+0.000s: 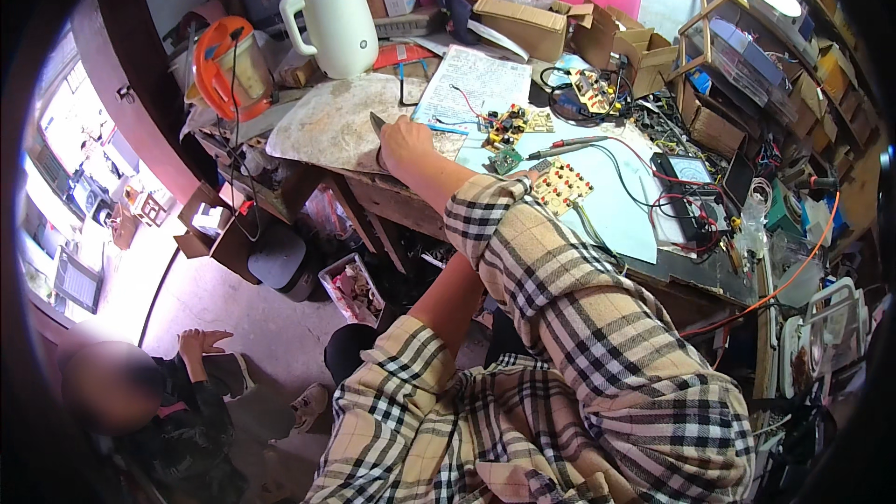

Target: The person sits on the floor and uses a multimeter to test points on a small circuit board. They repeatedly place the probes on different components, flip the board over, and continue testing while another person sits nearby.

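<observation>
My right hand [404,144] is closed around a dark pointed tool [377,125] at the left part of a stained pale sheet [322,121] on the workbench. Just right of it lie a paper covered in writing [471,75] and a thin blue tool [446,129]. Circuit boards with components [507,126], a small green board [504,161], a board with red buttons [560,187] and test probes [569,145] lie farther right. My left forearm [437,303] runs up behind my right arm, which hides my left hand.
A white kettle [327,23], orange-handled jug [219,70] and cardboard boxes [523,23] line the back. A meter [686,177] and tangled cables sit at right. Below are a bin [350,294] and dark case [285,261]. A seated person [177,420] is at lower left, beside a bright doorway.
</observation>
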Motion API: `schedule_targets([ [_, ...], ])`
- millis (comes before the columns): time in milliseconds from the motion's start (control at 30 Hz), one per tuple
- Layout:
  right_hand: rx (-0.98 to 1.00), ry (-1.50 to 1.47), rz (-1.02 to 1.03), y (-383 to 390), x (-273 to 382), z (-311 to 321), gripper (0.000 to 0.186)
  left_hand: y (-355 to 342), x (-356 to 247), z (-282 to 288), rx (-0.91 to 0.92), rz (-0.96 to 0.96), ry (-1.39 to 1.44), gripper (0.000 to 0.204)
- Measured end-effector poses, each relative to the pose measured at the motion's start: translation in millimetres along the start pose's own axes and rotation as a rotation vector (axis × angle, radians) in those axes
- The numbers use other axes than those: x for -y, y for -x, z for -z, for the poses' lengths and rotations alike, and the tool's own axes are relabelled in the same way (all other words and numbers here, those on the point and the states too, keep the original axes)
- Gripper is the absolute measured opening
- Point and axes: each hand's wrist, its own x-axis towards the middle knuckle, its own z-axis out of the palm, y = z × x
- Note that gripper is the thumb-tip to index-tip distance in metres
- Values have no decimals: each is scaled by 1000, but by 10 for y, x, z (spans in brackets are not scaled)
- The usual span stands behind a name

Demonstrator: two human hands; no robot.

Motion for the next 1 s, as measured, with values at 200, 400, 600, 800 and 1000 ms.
schedule_targets([
  [200, 36, 94, 163, 140, 24, 290, 20, -66, 303, -107, -341, -543, -195, 77],
  [400, 40, -94, 333, 390, -409, 1214, 17, -33, 64, 25, -130, -192, 4, 64],
  [600, 50, -186, 51, 561, -1858, 1439, 19, 7, -122, 83, -180, -152, -37, 71],
  [800, -18, -241, -76, 659, -2231, 976, 19, -5, -39, 89, -223, -224, -107, 72],
  [1000, -14, -110, -107, 769, -1985, 942, 33, 5, -72, 131, -217, -221, -102, 70],
])
